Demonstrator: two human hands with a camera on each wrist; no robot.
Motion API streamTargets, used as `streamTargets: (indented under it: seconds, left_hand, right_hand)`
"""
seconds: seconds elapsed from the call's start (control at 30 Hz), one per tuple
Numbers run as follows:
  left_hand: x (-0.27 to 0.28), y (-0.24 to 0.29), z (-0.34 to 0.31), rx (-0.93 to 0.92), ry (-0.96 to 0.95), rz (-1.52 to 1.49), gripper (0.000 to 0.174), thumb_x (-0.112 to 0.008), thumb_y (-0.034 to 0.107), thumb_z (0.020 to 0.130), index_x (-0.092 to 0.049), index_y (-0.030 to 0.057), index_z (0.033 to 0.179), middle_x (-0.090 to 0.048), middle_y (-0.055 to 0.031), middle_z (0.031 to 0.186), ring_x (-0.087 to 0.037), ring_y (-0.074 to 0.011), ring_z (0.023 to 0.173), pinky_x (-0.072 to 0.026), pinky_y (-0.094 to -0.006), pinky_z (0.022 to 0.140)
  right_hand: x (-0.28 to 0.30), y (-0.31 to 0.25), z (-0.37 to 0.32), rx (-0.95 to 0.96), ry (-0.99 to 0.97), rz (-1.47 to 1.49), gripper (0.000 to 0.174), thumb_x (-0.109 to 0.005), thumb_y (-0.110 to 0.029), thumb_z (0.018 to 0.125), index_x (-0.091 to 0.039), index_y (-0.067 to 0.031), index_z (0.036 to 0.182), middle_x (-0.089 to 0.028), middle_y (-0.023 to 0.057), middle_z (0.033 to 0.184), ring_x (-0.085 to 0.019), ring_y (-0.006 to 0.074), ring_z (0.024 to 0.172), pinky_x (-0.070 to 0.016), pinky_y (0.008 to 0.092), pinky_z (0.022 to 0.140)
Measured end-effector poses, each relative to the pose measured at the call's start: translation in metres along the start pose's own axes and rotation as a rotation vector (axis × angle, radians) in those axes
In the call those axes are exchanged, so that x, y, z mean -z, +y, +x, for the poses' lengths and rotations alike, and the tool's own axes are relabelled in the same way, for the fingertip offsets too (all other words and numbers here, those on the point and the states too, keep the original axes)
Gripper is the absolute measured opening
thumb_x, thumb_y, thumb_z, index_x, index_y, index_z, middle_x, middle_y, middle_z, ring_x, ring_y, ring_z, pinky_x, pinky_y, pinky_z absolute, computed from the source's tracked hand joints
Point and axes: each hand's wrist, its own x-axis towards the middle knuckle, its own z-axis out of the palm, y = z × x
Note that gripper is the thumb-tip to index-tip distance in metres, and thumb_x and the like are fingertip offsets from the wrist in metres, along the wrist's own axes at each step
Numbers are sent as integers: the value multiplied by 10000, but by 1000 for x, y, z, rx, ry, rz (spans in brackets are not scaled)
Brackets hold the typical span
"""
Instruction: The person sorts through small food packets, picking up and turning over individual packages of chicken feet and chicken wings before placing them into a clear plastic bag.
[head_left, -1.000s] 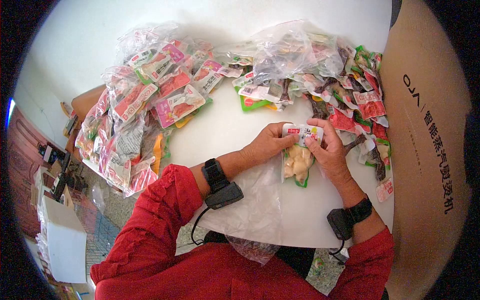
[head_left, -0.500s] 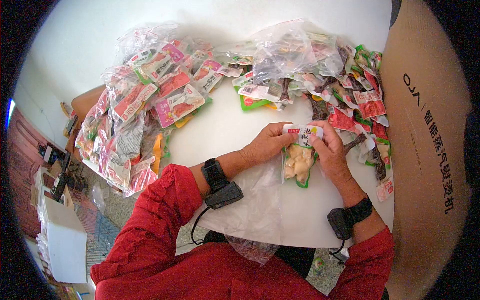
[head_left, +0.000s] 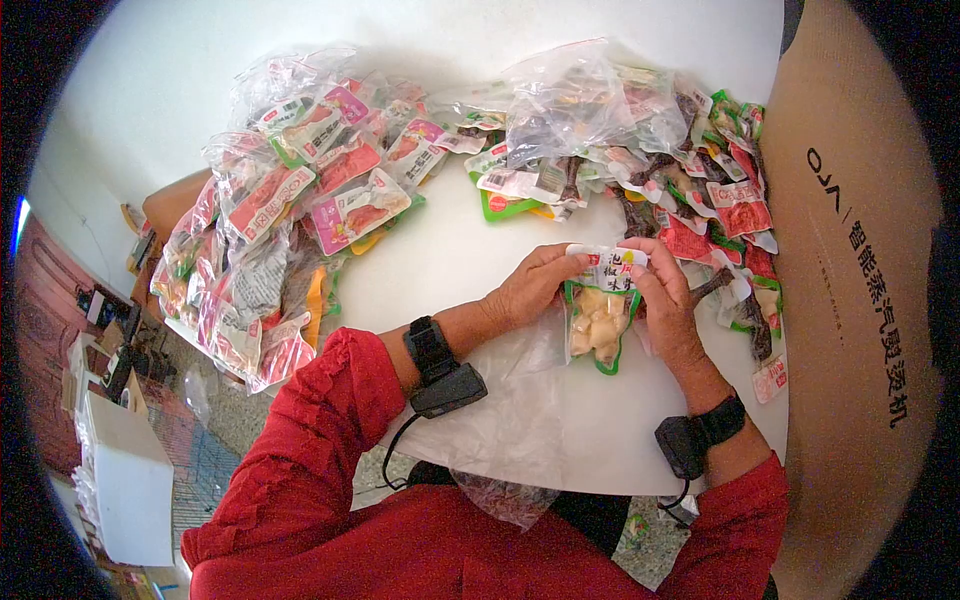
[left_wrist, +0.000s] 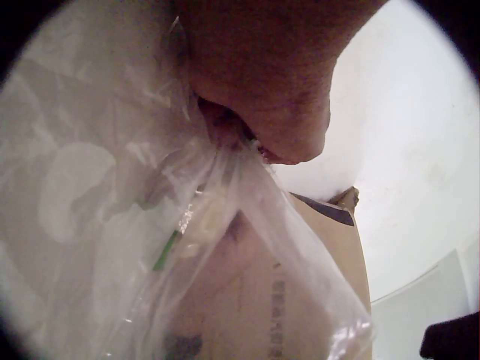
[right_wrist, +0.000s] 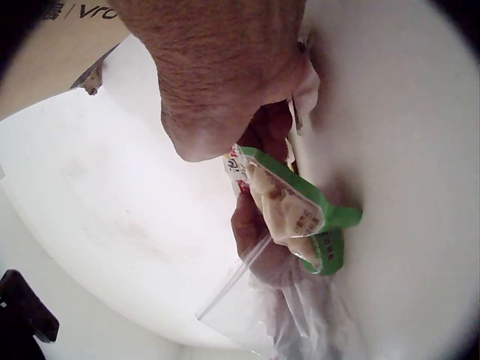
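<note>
So, head view first: the food packet (head_left: 602,325) is right between the two hands, in front of the person and over the white table (head_left: 625,430). The label end is up at the fingers and the see-through part with pale chunks points back toward the body, so the long axis runs pretty much toward the person. Left hand (head_left: 530,290) pinches the top corner on its own side, thumb on the label. Right hand (head_left: 670,305) pinches the opposite top corner and wraps a bit further down that edge, so I'd call it slightly nearer to the chunky part. Clear plastic (head_left: 515,410) lies under the left wrist and droops over the table edge. Further off there's a heap of packets (head_left: 350,210) to the left, another pile (head_left: 735,205) to the right, and a big carton (head_left: 870,260) beside that one.

Left wrist cam: the hand blocks most of it. Plastic runs up to the fingers, but can't tell if they're gripping it. Just a sliver of green edging shows behind it.

Right wrist cam: best angle imo. The packet slants down and away from the right fingers, green edge along it, left thumb near the label end. Right fingertips themselves are mostly hidden.
</note>
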Motion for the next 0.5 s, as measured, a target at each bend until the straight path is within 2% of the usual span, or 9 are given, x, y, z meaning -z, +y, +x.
streamTargets:
  seconds: [0.5]
  left_hand:
    - [-1, 7, -3, -10, 49, 156, 296, -404, 278, 866, -545, 25, 930, -552, -17, 804, -464, -81, 688, -369, -221, 597]
  right_hand:
    - [4, 9, 2, 6, 7, -41, 238, -407, -99, 812, -482, -51, 1034, -517, 41, 826, -474, 95, 755, -392, 232, 710]
